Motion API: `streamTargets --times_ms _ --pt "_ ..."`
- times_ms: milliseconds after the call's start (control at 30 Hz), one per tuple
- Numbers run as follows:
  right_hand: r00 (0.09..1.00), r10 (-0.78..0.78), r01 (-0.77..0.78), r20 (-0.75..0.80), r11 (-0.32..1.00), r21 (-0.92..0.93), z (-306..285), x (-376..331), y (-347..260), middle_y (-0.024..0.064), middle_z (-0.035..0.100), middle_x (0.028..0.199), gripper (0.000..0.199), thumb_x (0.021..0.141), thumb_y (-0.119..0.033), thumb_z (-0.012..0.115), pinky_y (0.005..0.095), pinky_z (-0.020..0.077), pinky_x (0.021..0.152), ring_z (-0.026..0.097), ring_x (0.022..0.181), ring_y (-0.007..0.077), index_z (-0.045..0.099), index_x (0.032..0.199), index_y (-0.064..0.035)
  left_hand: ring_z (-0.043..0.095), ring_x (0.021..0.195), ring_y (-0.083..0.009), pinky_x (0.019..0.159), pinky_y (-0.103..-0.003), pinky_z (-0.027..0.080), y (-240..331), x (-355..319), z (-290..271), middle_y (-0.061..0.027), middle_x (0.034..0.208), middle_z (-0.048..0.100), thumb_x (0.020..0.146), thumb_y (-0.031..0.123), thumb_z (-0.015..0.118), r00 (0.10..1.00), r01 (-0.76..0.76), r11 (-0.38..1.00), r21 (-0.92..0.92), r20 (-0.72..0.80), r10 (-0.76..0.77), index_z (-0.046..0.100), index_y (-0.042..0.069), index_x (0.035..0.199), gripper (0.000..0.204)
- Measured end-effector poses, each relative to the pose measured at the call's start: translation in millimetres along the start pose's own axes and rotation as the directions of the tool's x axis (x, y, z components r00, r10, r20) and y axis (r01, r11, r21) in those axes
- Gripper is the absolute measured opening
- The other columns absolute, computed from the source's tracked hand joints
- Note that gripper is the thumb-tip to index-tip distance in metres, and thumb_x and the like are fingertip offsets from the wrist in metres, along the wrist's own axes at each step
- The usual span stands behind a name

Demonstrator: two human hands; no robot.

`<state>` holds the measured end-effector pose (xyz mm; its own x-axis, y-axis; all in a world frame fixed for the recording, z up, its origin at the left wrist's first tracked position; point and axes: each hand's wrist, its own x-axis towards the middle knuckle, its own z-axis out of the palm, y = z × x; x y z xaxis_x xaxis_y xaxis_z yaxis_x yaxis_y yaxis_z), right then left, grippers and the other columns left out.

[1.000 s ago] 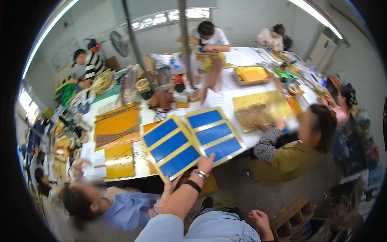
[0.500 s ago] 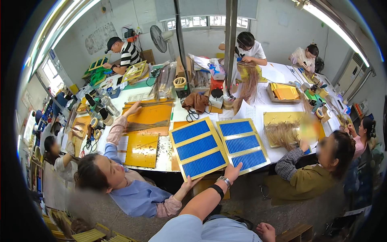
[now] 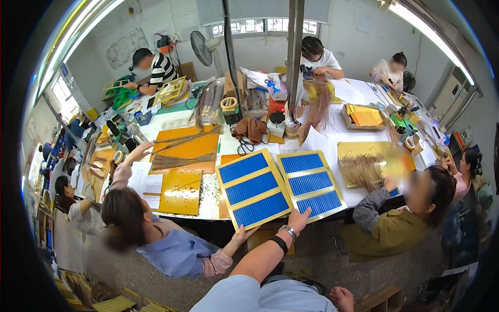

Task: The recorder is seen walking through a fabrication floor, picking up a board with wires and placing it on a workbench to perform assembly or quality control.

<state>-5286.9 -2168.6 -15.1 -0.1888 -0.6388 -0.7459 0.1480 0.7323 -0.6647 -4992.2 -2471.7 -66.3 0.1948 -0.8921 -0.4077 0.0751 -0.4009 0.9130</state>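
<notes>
My left hand [image 3: 298, 222], with a watch and a black band at the wrist, is closed on the lower left corner of a yellow frame panel [image 3: 311, 180] with three blue ribbed blocks. The panel is held tilted over the table's near edge. A matching yellow and blue panel [image 3: 254, 188] is beside it on the left, its lower edge held by a co-worker's hand [image 3: 242, 235]. My left fingertips are close to that panel's lower right corner; whether they touch it I cannot tell. Low at my side, my right hand [image 3: 341, 298] is loosely curled, with nothing visible in it.
The co-worker in blue [image 3: 174, 252] sits close on my left; another in olive [image 3: 392, 234] sits right. On the table are orange boards [image 3: 182, 192] with brown strands, scissors [image 3: 245, 146], a brown cloth [image 3: 250, 130] and a box of yellow cards [image 3: 364, 117]. A post [image 3: 294, 57] rises mid-table.
The co-worker on the left has turned toward the table, and their far arm has shifted left, off the orange board. Both panels and my hands have barely moved.
</notes>
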Motion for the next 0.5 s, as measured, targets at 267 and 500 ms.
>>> streamTargets --times_ms 267,500 --pt "0.998 -0.048 0.048 -0.052 0.999 -0.004 -1 -7 -1 0.0103 0.071 0.103 0.033 0.098 -0.028 0.063 0.0325 0.0551 0.078 0.068 0.091 0.0204 0.065 0.118 -0.0015 0.065 0.111 -0.0319 0.095 -0.039 0.049 -2 0 10 -0.0236 0.12 0.066 0.089 0.03 0.072 0.999 -0.036 0.998 -0.041 0.018 0.037 0.054 -0.009 0.124 0.056" --pt "0.999 -0.018 0.017 -0.039 1.0 -0.023 6 -2 -12 0.0142 0.069 0.108 0.033 0.098 -0.023 0.062 0.0336 0.0559 0.084 0.069 0.093 0.0215 0.062 0.116 0.0044 0.066 0.105 -0.0244 0.09 -0.036 0.05 17 -12 -11 -0.0164 0.117 0.068 0.091 0.021 0.07 1.0 -0.007 0.991 -0.131 -0.005 0.006 0.058 -0.008 0.122 0.043"
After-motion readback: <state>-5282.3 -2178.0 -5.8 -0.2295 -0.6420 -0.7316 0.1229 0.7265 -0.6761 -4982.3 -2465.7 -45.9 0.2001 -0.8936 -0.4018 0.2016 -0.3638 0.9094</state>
